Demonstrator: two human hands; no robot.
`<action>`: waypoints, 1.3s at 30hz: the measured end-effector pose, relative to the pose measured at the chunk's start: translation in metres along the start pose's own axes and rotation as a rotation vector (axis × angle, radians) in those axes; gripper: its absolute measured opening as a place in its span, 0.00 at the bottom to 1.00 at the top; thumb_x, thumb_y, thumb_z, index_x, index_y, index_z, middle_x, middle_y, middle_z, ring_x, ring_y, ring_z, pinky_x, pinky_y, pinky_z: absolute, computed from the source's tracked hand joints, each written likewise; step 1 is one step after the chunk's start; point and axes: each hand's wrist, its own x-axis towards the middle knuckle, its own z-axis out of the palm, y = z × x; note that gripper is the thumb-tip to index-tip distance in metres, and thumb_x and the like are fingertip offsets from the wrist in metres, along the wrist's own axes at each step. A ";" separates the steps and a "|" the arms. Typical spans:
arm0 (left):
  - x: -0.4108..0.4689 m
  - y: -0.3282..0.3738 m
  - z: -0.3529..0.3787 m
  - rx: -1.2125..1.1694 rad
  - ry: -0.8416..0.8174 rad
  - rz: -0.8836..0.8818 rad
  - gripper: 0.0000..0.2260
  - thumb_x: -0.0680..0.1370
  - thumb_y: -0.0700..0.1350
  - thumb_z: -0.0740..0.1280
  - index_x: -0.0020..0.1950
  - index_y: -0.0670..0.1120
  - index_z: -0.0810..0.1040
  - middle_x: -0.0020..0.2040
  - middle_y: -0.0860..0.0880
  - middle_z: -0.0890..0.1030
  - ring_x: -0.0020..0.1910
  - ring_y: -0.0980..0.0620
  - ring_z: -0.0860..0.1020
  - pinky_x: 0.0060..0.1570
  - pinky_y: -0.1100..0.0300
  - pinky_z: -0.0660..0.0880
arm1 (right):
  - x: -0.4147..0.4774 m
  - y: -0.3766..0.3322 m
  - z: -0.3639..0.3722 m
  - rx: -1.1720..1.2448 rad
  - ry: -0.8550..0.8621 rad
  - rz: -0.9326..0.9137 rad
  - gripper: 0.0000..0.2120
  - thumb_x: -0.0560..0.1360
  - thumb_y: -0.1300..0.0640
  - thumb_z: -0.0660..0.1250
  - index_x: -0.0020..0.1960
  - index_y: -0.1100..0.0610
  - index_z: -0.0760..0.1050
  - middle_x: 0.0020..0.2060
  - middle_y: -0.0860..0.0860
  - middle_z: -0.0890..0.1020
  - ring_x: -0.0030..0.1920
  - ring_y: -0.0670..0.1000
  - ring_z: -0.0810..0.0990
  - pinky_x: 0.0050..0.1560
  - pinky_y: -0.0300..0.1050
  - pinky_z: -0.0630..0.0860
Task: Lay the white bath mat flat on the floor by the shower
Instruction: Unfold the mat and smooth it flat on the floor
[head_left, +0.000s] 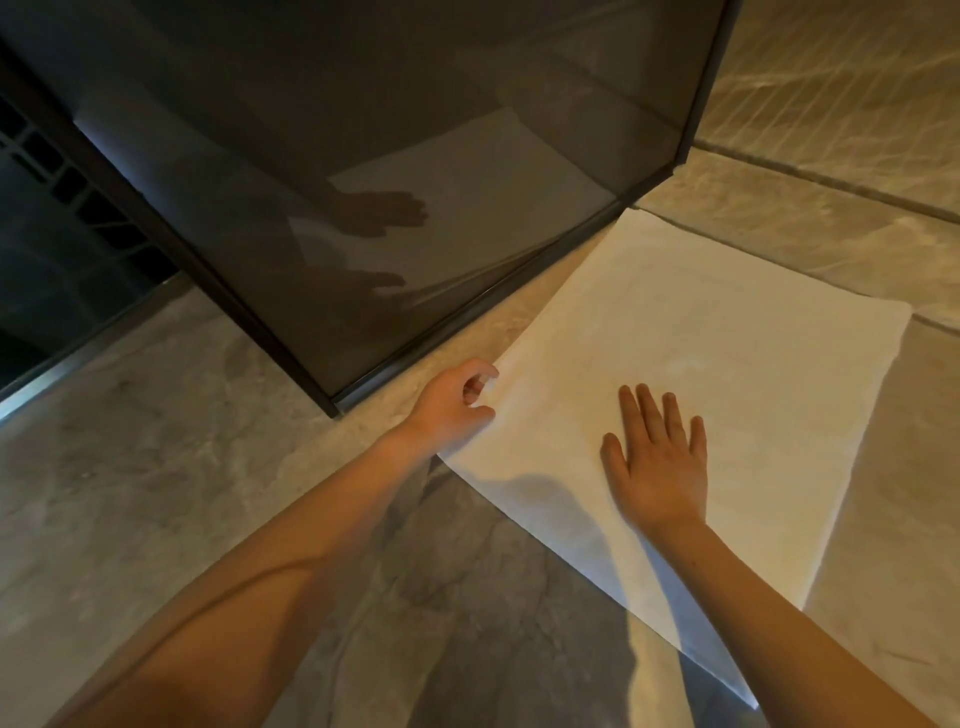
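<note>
The white bath mat (717, 353) lies spread out on the marble floor, with its long left edge running close beside the bottom rail of the dark glass shower door (395, 171). My left hand (454, 405) rests at the mat's near left corner, with thumb and fingers curled and pinching the edge of the cloth. My right hand (657, 457) lies palm down on the mat's near half, fingers spread and flat, holding nothing. The mat looks smooth, with no folds showing.
The glass shower door reflects the mat and both hands. Its dark metal frame (701, 88) turns a corner at the mat's far end. A dark floor grate (62, 192) shows at the far left. Marble floor tiles (208, 493) surround the mat.
</note>
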 end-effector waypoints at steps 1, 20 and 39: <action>0.000 0.001 -0.003 -0.051 -0.050 -0.006 0.15 0.71 0.35 0.69 0.54 0.51 0.77 0.42 0.48 0.73 0.38 0.52 0.71 0.39 0.61 0.69 | 0.000 0.000 0.000 -0.002 0.001 0.000 0.30 0.79 0.40 0.39 0.80 0.47 0.41 0.79 0.47 0.47 0.79 0.52 0.41 0.77 0.56 0.39; 0.014 0.031 -0.023 -0.202 -0.598 -0.009 0.25 0.75 0.33 0.64 0.58 0.63 0.81 0.67 0.67 0.68 0.71 0.61 0.61 0.56 0.66 0.73 | 0.102 -0.049 -0.090 0.644 -0.169 -0.098 0.19 0.83 0.44 0.50 0.73 0.40 0.61 0.69 0.54 0.73 0.58 0.58 0.78 0.58 0.54 0.75; 0.003 0.067 -0.005 -0.615 -0.689 -0.217 0.21 0.78 0.28 0.59 0.62 0.47 0.81 0.68 0.52 0.75 0.63 0.49 0.77 0.61 0.55 0.75 | 0.131 0.004 -0.111 0.469 -0.241 -0.119 0.38 0.70 0.61 0.75 0.76 0.48 0.63 0.75 0.53 0.62 0.73 0.58 0.64 0.67 0.51 0.68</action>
